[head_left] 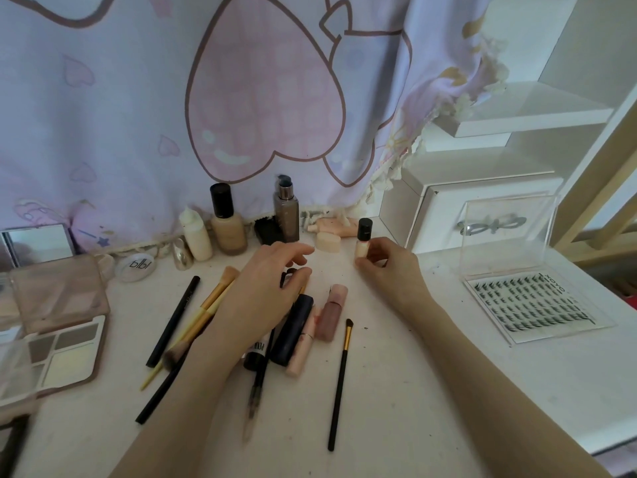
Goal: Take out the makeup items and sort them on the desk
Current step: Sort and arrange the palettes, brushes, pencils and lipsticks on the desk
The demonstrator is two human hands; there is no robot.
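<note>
Makeup bottle (364, 242) stood upright on the surface (396, 391), pinched by my right hand (386, 267). My left hand (265, 288) hovered slack above clustered tubes (310, 326); I judged a careless sweep could scatter them

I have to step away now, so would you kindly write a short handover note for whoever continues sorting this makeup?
Right hand pinches the small black-capped bottle, upright.
Left hand hovers open over the tubes.
Done: taller bottles stand along the curtain; palette lies left, lash case right.
Left: brushes, pencils and tubes lie mixed mid-desk, to be grouped.
</note>
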